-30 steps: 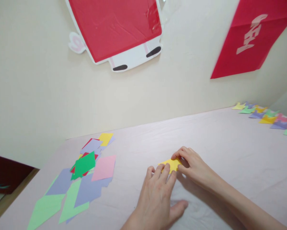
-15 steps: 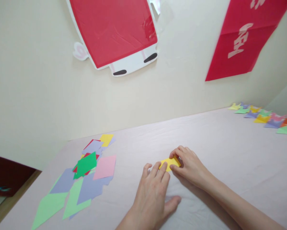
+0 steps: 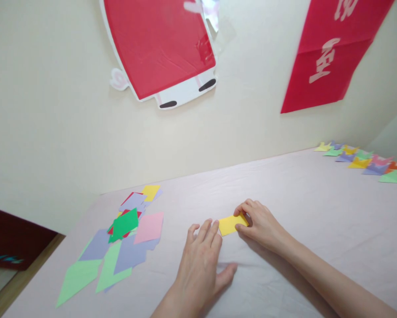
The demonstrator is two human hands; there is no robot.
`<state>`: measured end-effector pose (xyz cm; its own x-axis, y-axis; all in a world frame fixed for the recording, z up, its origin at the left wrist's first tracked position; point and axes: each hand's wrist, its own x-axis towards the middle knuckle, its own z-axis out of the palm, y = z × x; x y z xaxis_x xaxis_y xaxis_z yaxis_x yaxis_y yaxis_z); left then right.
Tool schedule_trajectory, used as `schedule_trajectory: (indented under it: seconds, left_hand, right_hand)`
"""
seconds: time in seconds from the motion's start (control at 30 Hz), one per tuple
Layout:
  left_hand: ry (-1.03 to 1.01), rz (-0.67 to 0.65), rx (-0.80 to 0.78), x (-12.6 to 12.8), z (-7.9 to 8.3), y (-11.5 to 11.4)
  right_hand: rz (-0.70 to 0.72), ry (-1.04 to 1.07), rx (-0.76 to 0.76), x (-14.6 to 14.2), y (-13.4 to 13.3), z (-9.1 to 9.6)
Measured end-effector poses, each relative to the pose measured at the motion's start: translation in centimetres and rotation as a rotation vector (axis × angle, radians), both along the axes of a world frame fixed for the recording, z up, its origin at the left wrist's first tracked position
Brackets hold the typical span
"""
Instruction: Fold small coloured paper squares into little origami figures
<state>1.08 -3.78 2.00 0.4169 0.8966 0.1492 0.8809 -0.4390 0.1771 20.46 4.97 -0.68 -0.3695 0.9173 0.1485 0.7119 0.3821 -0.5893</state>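
A small folded yellow paper lies on the pale cloth-covered surface in front of me. My right hand pinches its right end between thumb and fingers, and that end is lifted a little. My left hand rests on the cloth just left of the paper, fingers stretched and thumb spread, holding nothing. Its fingertips are at the paper's left edge; whether they touch it I cannot tell.
At left lie loose coloured sheets, among them a green sheet and a pink sheet. Several folded paper pieces stand in rows at the far right. Behind the surface rises a wall with red decorations.
My left hand has slid left off the yellow paper, so more of the paper shows. The right hand keeps its pinch. The whole view has shifted slightly.
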Motion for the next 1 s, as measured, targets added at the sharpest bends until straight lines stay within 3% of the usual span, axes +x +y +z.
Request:
schedule_trajectory:
  seconds: [0.13, 0.23, 0.4, 0.47, 0.57, 0.7, 0.8, 1.0]
  left_hand:
    - [-0.047, 0.063, -0.019, -1.1, 0.2, -0.1]
    - [-0.140, 0.111, -0.009, -1.3, -0.3, 0.2]
    - [-0.385, 0.110, -0.044, 0.5, -0.6, 1.0]
    - [-0.509, 0.090, -0.115, 1.2, -0.5, 1.2]
    - [-0.678, 0.129, -0.191, 1.6, -0.8, 1.4]
    - [-0.677, 0.313, -0.139, 0.8, -2.2, 1.8]
    - [-0.527, 0.390, -0.079, 0.4, -3.0, 2.3]
    - [-0.401, 0.334, -0.033, 1.3, -2.8, 3.5]
  right_hand:
    - [0.001, 0.121, -0.010, 0.3, 0.1, -0.1]
    - [0.043, 0.303, 0.085, 0.3, -0.4, 0.1]
    - [0.373, 0.373, 0.305, -2.0, -2.3, 0.9]
    - [0.408, 0.377, 0.363, -2.8, -2.7, 1.0]
    - [0.291, 0.468, 0.403, -2.6, -2.0, 1.0]
    - [-0.129, 0.522, 0.306, 0.0, 0.0, 0.7]
    - [-0.107, 0.331, 0.269, 1.2, 0.9, -0.2]
    - [0.067, 0.178, 0.202, 0.4, 0.3, -1.4]
